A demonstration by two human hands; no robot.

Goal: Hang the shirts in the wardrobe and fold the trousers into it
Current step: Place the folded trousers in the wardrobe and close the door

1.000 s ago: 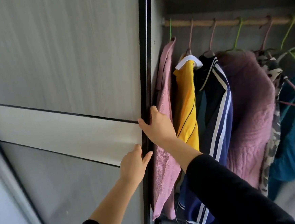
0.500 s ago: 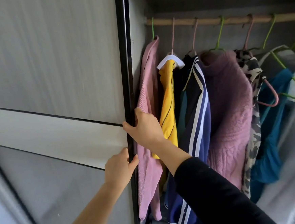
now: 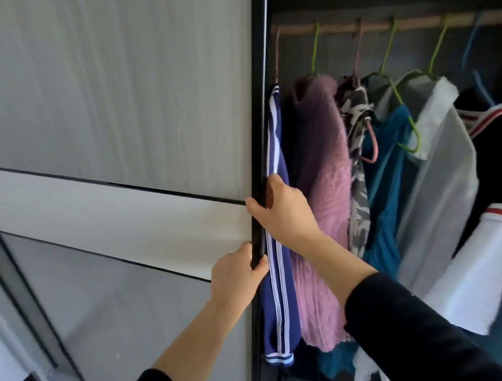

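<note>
The grey sliding wardrobe door [image 3: 117, 110] fills the left of the view, its black edge [image 3: 258, 129] upright in the middle. My left hand [image 3: 235, 277] grips that edge from the outside, low down. My right hand [image 3: 281, 209] wraps the same edge a little higher, fingers curled around it. Behind the edge hang a navy jacket with white stripes [image 3: 280, 278], a fuzzy pink sweater [image 3: 324, 184], a patterned garment [image 3: 357, 140], a teal top [image 3: 390, 185] and a white shirt [image 3: 442, 190], all on hangers from a wooden rail [image 3: 410, 23].
A second door panel's dark frame [image 3: 12, 269] slants down at the far left. A white sleeve with a red cuff [image 3: 488, 249] hangs at the right beside dark clothes. More fabric lies piled on the wardrobe floor [image 3: 338, 366].
The door edge has slid to the right with both hands on it, covering the light pink shirt and the yellow one. More garments show at the right.
</note>
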